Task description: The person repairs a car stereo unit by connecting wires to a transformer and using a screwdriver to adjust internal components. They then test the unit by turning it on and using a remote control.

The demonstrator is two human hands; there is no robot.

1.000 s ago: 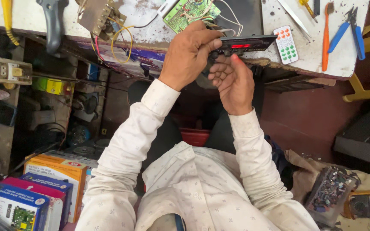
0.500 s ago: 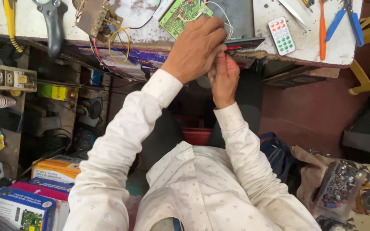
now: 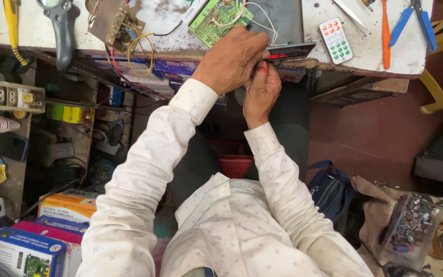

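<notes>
My left hand [image 3: 232, 59] and my right hand [image 3: 261, 91] meet at the front edge of the worn white workbench [image 3: 370, 61]. Together they grip a small black module with a glowing red display [image 3: 292, 51], the left from above, the right from below with the thumb on its end. Thin white wires run from the module to a green circuit board [image 3: 220, 15] lying just behind my left hand. Both arms are in white patterned sleeves.
On the bench lie a white remote [image 3: 336, 40], an orange screwdriver [image 3: 385, 31], blue-handled pliers [image 3: 411, 20], a wired transformer [image 3: 113, 23] and a grey-handled tool [image 3: 63, 28]. A power strip [image 3: 6, 95] sits left. Boxes [image 3: 24, 251], a red bin [image 3: 234, 165] and a components tray [image 3: 411, 231] lie below.
My right hand has risen from beneath the module and closed in under my left hand. Both hands have drawn tighter together on the module at the bench edge.
</notes>
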